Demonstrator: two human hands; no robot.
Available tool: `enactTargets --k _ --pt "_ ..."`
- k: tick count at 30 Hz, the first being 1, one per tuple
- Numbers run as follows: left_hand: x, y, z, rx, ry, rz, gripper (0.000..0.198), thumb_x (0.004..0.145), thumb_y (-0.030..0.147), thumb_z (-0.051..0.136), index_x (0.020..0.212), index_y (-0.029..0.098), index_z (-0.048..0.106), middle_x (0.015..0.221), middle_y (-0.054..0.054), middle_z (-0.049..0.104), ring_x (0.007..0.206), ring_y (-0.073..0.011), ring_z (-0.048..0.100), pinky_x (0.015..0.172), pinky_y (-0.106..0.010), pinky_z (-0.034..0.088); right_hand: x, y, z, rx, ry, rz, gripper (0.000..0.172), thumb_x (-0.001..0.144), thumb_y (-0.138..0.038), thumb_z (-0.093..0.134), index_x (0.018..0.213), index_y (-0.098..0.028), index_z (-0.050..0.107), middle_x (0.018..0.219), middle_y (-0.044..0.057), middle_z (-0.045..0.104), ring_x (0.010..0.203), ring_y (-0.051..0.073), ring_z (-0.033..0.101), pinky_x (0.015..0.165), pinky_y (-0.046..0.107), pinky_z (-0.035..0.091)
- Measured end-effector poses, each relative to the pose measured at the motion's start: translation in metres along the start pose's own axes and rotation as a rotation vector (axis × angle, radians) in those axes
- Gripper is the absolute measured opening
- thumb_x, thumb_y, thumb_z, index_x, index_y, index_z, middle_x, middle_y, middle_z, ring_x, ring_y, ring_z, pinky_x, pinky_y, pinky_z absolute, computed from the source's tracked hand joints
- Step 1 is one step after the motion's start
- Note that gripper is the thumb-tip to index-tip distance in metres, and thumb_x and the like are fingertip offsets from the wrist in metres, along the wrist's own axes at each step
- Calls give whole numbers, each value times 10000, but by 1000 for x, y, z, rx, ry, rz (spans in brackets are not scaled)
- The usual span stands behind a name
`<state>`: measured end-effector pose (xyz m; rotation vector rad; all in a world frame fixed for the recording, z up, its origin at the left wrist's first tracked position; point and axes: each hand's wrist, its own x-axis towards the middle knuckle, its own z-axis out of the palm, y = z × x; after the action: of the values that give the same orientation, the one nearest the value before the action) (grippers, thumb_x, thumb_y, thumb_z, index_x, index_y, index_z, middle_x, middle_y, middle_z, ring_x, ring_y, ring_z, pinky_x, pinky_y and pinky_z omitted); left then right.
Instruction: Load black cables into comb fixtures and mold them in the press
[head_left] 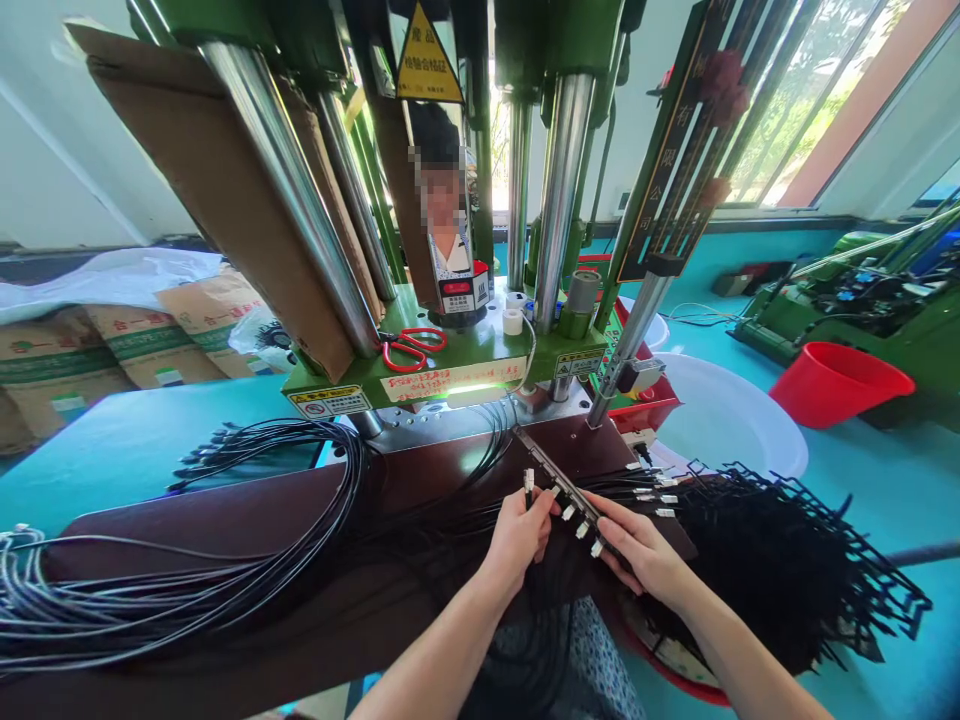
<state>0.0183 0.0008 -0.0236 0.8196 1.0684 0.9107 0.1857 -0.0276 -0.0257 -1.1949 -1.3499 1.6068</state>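
My left hand is closed round a black cable whose pale plug sticks up above the thumb. Close to its fingertips runs a long metal bar, slanting from the machine's lower plate toward me. My right hand grips the near end of that bar. Several pale connectors stick out along the bar's left side. Black cables hang down below my hands over the patterned cloth on my lap. More cables with pale ends lie just beyond my right hand.
A green press with steel columns stands ahead; red-handled scissors lie on it. Bundled black cables cover the brown table's left side. At right are a heap of black moulded scraps, a white tub and a red bucket.
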Motion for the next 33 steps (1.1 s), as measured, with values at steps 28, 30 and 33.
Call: enactTargets --k 28,30,33 --pt "-5 9 -14 45 62 113 364 672 512 556 613 168 451 320 116 282 256 -16 197 279 -164 115 -2 1 -5 10 -7 3 520 846 -425 476 1317 -231 371 569 -62 389 370 31 312 264 112 262" --pt "-5 9 -16 43 54 101 358 668 505 564 612 167 459 317 115 285 256 -18 196 275 -163 118 -2 0 -6 12 -17 4 511 848 -421 475 1315 -238 375 578 -58 401 371 29 310 265 111 262" --pt "-5 8 -18 35 43 92 351 680 500 559 618 166 472 315 115 282 255 -20 191 267 -160 125 -1 0 -6 6 -34 12 510 851 -422 469 1316 -235 376 575 -54 420 361 26 304 266 113 254"
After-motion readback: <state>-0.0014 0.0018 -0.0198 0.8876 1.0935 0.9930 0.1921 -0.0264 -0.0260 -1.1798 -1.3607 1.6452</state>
